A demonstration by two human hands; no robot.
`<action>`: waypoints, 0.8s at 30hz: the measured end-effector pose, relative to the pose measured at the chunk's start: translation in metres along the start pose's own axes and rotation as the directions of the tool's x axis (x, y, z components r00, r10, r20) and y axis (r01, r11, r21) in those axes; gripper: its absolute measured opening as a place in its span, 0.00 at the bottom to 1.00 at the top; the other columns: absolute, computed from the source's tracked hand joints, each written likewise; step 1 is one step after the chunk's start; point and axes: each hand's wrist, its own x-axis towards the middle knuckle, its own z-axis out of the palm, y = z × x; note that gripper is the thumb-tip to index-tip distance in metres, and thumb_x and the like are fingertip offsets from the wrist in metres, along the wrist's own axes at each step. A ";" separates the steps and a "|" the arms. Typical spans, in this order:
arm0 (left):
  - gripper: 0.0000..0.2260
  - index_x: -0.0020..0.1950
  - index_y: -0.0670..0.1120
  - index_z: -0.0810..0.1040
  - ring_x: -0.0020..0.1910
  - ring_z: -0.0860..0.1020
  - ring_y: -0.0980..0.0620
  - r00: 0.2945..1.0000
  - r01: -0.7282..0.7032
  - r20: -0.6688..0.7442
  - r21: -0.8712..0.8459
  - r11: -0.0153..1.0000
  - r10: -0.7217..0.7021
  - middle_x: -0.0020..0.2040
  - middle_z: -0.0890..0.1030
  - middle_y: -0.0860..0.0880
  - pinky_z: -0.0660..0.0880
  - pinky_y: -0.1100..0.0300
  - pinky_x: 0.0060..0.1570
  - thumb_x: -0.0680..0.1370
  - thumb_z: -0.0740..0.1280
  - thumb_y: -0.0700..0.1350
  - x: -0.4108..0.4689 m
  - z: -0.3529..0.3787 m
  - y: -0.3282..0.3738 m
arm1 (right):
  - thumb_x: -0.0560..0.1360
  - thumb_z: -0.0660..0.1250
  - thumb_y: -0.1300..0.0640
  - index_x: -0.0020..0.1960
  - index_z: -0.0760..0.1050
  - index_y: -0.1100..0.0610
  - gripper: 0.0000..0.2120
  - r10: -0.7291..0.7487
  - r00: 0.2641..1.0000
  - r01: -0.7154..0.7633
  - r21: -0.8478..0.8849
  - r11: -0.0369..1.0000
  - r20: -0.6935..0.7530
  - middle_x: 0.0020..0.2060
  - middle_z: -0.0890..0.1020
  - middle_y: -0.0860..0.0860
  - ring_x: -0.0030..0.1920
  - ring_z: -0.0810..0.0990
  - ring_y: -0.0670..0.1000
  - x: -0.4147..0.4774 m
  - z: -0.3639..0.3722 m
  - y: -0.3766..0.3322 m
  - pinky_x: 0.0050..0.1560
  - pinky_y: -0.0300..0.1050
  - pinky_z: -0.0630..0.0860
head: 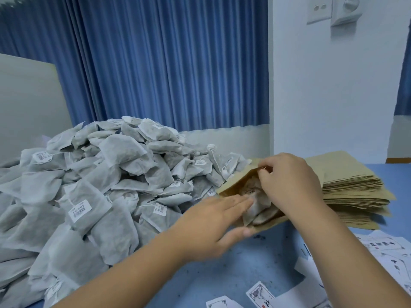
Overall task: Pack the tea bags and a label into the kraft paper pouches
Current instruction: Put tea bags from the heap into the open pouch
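The kraft paper pouch [238, 185] gapes open, grey tea bags [255, 210] bulging inside.

My blue worktop [255, 261] carries a tea bag heap [100, 185]; right of it a pouch stack [353, 192], then labels [378, 258].

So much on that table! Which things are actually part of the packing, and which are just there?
Part of the job:
- tea bags, the big heap
- open pouch, held by the right hand, bags pushed in by the left hand
- pouch stack
- labels

Just there:
- curtain
- wall switch
- white board
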 end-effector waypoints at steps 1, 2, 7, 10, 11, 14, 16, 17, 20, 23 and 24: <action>0.23 0.71 0.45 0.72 0.65 0.73 0.53 0.998 0.019 -0.059 0.011 1.000 -0.018 0.68 0.76 0.49 0.66 0.60 0.63 0.81 0.54 0.56 -0.007 -0.005 -0.006 | 0.74 0.63 0.54 0.45 0.82 0.47 0.09 0.007 1.000 -0.007 0.003 1.000 0.021 0.44 0.81 0.49 0.41 0.75 0.56 -0.001 0.001 0.000 0.36 0.43 0.67; 0.20 0.65 0.46 0.77 0.58 0.77 0.52 0.990 0.050 -0.131 0.027 0.998 -0.046 0.61 0.80 0.50 0.71 0.59 0.57 0.80 0.56 0.54 -0.011 -0.010 -0.014 | 0.74 0.63 0.54 0.45 0.81 0.46 0.08 0.012 0.999 -0.012 0.009 1.000 0.034 0.44 0.80 0.49 0.40 0.75 0.55 -0.001 0.002 -0.001 0.36 0.43 0.67; 0.09 0.52 0.43 0.83 0.58 0.76 0.43 0.916 0.352 -0.295 0.266 0.898 -0.271 0.61 0.77 0.44 0.70 0.55 0.57 0.75 0.66 0.43 0.001 -0.036 -0.079 | 0.73 0.63 0.54 0.42 0.80 0.47 0.07 0.000 0.998 -0.001 0.014 1.000 0.070 0.41 0.78 0.48 0.39 0.75 0.54 -0.004 0.005 -0.009 0.32 0.43 0.67; 0.14 0.57 0.46 0.79 0.68 0.66 0.44 0.885 0.460 -0.199 0.525 0.716 -0.422 0.71 0.67 0.45 0.63 0.50 0.63 0.75 0.62 0.48 0.015 -0.050 -0.114 | 0.73 0.63 0.54 0.41 0.80 0.47 0.07 -0.015 0.996 0.014 0.016 1.000 0.086 0.42 0.79 0.47 0.40 0.75 0.53 -0.004 0.005 -0.010 0.33 0.43 0.68; 0.14 0.56 0.46 0.79 0.68 0.65 0.44 0.876 0.470 -0.207 0.562 0.680 -0.435 0.70 0.67 0.45 0.62 0.49 0.62 0.75 0.62 0.49 0.020 -0.054 -0.123 | 0.73 0.63 0.54 0.41 0.80 0.47 0.07 -0.019 0.996 0.018 0.011 1.000 0.086 0.42 0.79 0.46 0.40 0.75 0.53 -0.004 0.005 -0.010 0.33 0.43 0.68; 0.14 0.58 0.44 0.76 0.59 0.72 0.41 0.831 0.556 -0.348 0.519 0.649 -0.434 0.65 0.71 0.44 0.67 0.47 0.54 0.75 0.61 0.48 0.036 -0.072 -0.142 | 0.73 0.63 0.53 0.42 0.80 0.48 0.07 -0.031 0.996 0.031 0.002 1.000 0.080 0.43 0.79 0.45 0.42 0.75 0.52 -0.002 0.005 -0.009 0.36 0.44 0.72; 0.16 0.62 0.43 0.73 0.53 0.74 0.39 0.773 0.631 -0.420 0.432 0.645 -0.475 0.65 0.70 0.43 0.71 0.47 0.50 0.76 0.60 0.46 0.048 -0.081 -0.154 | 0.73 0.63 0.53 0.43 0.80 0.48 0.07 -0.038 0.996 0.038 0.005 0.999 0.083 0.44 0.79 0.45 0.43 0.76 0.51 -0.001 0.005 -0.009 0.38 0.44 0.73; 0.17 0.65 0.44 0.70 0.54 0.75 0.39 0.745 0.666 -0.417 0.405 0.626 -0.522 0.66 0.69 0.43 0.71 0.48 0.49 0.77 0.59 0.47 0.053 -0.084 -0.160 | 0.73 0.63 0.52 0.44 0.80 0.47 0.07 -0.039 0.995 0.039 0.008 0.999 0.090 0.45 0.78 0.45 0.44 0.76 0.51 -0.001 0.006 -0.010 0.38 0.43 0.73; 0.22 0.73 0.51 0.61 0.62 0.72 0.39 0.643 0.757 -0.284 0.373 0.536 -0.711 0.74 0.60 0.45 0.67 0.48 0.51 0.79 0.57 0.54 0.060 -0.081 -0.181 | 0.74 0.64 0.51 0.45 0.80 0.45 0.06 -0.049 0.993 0.048 0.009 0.999 0.112 0.46 0.77 0.44 0.44 0.76 0.51 -0.002 0.009 -0.012 0.37 0.42 0.69; 0.30 0.77 0.55 0.54 0.72 0.64 0.40 0.569 0.789 -0.107 0.349 0.505 -0.815 0.78 0.53 0.47 0.67 0.46 0.62 0.78 0.60 0.59 0.058 -0.079 -0.199 | 0.74 0.63 0.50 0.48 0.80 0.44 0.07 -0.060 0.990 0.058 0.014 0.998 0.128 0.48 0.77 0.43 0.47 0.76 0.51 -0.003 0.013 -0.013 0.40 0.43 0.70; 0.30 0.76 0.54 0.57 0.71 0.64 0.41 0.572 0.784 -0.094 0.354 0.510 -0.815 0.77 0.56 0.47 0.67 0.46 0.63 0.77 0.62 0.59 0.058 -0.078 -0.203 | 0.74 0.63 0.50 0.49 0.80 0.43 0.08 -0.060 0.990 0.058 0.019 0.998 0.126 0.48 0.77 0.43 0.47 0.76 0.51 -0.003 0.014 -0.012 0.41 0.43 0.71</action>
